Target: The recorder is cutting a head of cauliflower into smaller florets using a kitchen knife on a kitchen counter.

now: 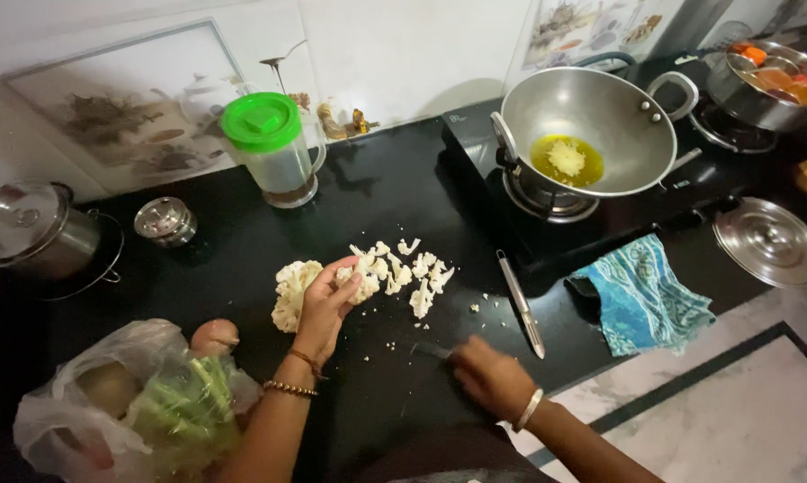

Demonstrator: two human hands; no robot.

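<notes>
Nearest, at lower left: clear plastic bag (108,402) of green stalks and trimmings, slumped on the black counter (394,188). Right hand (491,377), fingers curled around a small knife (432,350), blade tip just showing, pointing left toward the florets. Left hand (325,304), fingers spread and cupped over a cauliflower floret (360,279), thumb resting beside the larger cauliflower chunk (289,293). Cauliflower probably light, stiff yet brittle, apt to crumble at the curd; best taken at the stem, judging by the loose crumbs about. Chunk's long axis roughly upright in view, running away from the body. Cut florets (418,273) scattered just right of it. Long utensil (521,304) lying beyond the right hand, angled toward the stove. Patterned blue cloth (645,295) at right. Farther: green-lidded jug (274,148), steel wok (591,130) with oil on a burner.
</notes>
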